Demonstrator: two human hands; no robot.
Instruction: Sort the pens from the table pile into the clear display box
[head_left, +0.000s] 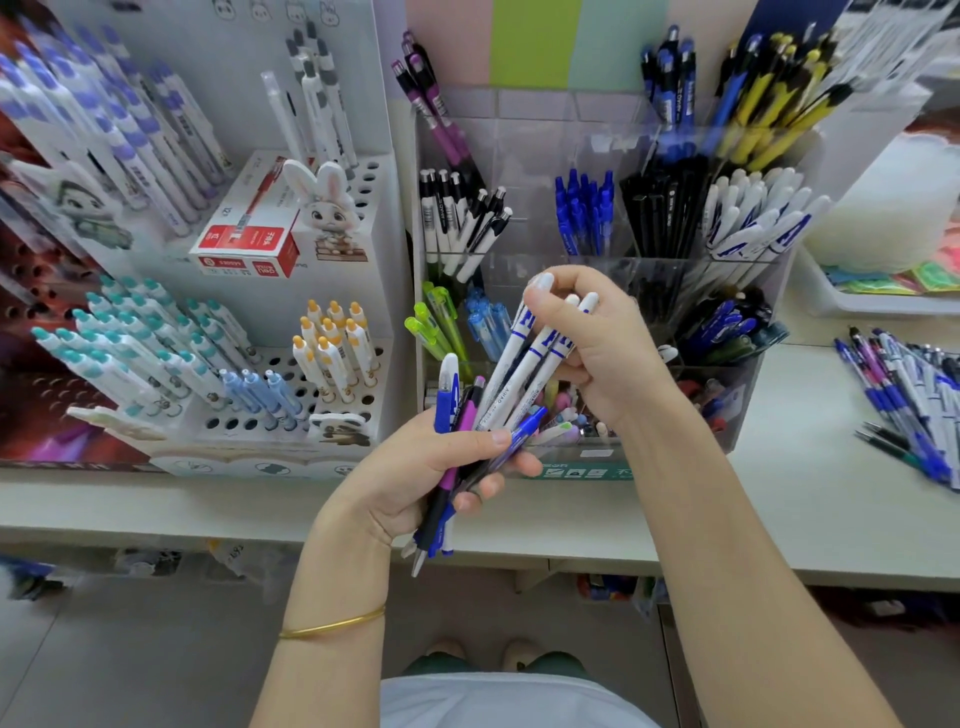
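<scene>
A stationery shop: the clear display box (535, 150) holds pens (584, 213) sorted by kind, and left of it a white perforated stand (371, 182) shows rows of identical pens.

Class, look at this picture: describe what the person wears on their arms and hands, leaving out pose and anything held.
Both forearms are bare: no sleeves, gloves or watch show. The wrist of the left hand carries a thin, gold-coloured bangle. The right hand shows no ring; its thumbnail looks pale, perhaps painted.
</scene>
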